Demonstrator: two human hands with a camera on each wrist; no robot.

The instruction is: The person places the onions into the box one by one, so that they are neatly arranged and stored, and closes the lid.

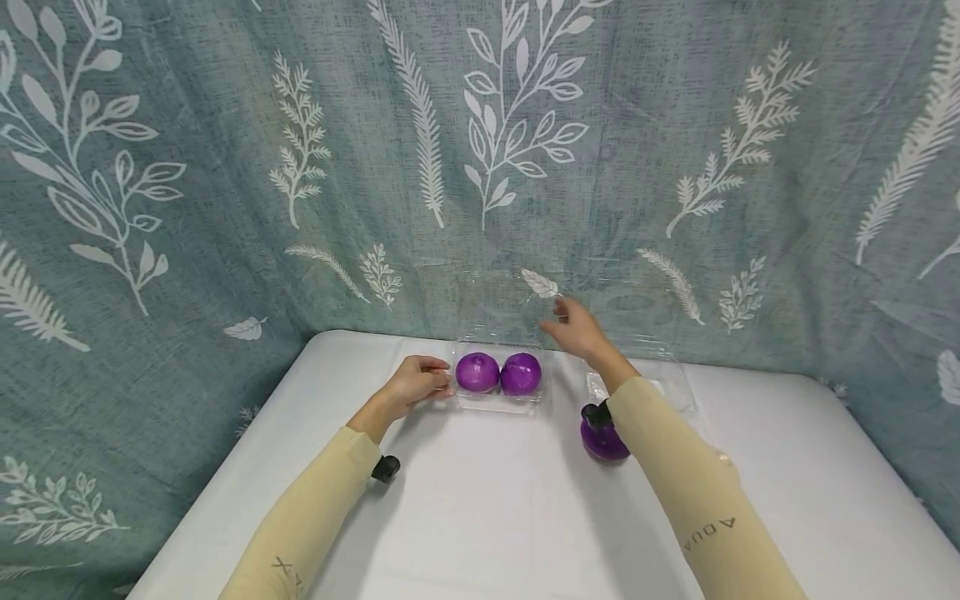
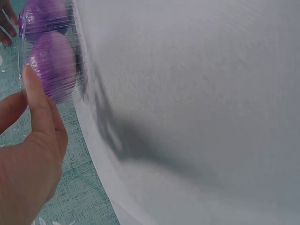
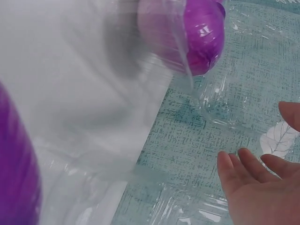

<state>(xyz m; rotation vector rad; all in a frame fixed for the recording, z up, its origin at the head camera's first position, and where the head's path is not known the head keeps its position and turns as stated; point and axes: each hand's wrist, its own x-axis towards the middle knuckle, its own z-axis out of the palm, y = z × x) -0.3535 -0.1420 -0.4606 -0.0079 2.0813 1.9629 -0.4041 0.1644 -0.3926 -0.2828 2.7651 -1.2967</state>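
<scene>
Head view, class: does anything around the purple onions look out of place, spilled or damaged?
Yes: a lone purple onion sits on the white table, partly hidden by the right sleeve. It looks odd because the other two onions sit side by side inside a clear container. No spill or damage stands out.

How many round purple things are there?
3: a left one and a right one in the clear container, and a third on the white table, partly behind the right sleeve. More could be hidden.
</scene>
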